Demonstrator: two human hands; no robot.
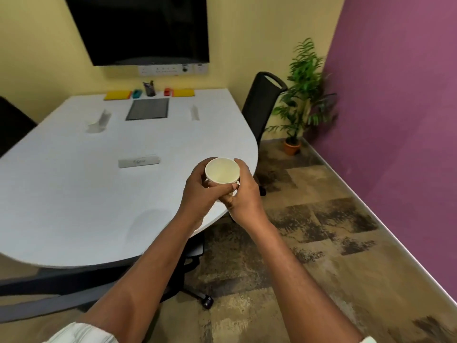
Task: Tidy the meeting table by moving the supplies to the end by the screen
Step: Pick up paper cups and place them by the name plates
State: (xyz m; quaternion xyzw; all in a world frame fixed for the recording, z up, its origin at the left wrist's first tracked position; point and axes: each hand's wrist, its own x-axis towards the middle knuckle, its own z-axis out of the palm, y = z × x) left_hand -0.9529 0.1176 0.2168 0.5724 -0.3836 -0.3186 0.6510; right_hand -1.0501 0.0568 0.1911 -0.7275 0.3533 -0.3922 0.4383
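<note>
Bright, diffuse light fills the room evenly, leaving a pale sheen on the white table (74, 194) and only faint shadows, such as a dim oval patch towards its near edge. The screen (138, 28) on the far wall is black, with a dull reflection low down. The whole picture is slightly soft, the plant (304, 90) at far right is smeared with blur, and wide-angle distortion bows the skirting (420, 264) on the right.

Cream cup (221, 170), white table (74, 194), purple wall (395, 95), yellow pads (117, 95).
</note>
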